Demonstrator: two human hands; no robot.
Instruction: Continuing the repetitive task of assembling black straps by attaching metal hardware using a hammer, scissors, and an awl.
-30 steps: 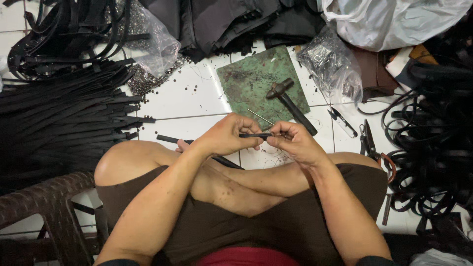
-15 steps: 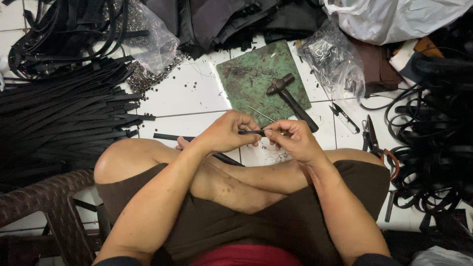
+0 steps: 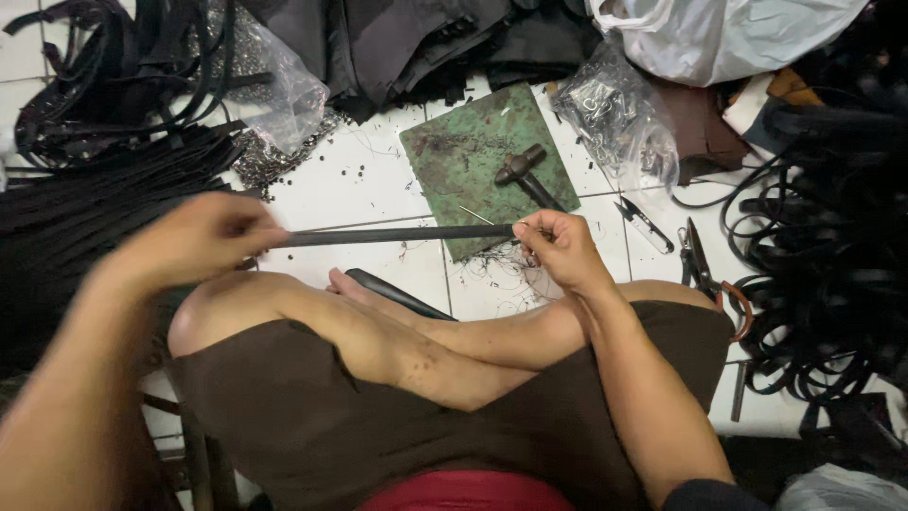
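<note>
One thin black strap (image 3: 397,235) runs level between two hands, above the person's crossed legs. The left hand (image 3: 194,241) is blurred; its grip is clenched on the strap's left end, fingers folded over it. The right hand (image 3: 560,248) pinches the other end between thumb and fingertips, grasping it firmly.

Just beyond the right grip lies one green mat (image 3: 487,166) on the white tiled floor (image 3: 364,185), and on it rests one hammer (image 3: 525,175), its head pointing away from the hand. To the right of that grip lie one small snipper (image 3: 646,225) and, a little farther out, one pair of pliers (image 3: 705,274) with reddish handles. Beneath the strap, near the person's foot, sits one more dark strip (image 3: 397,295). Two clear plastic bags (image 3: 615,118) of small metal parts lie farther off, one beyond each hand. Left of the left grip a large heap of black straps (image 3: 85,189) is spread out, too many to count; coiled black cord (image 3: 823,274) lies well to the right.
</note>
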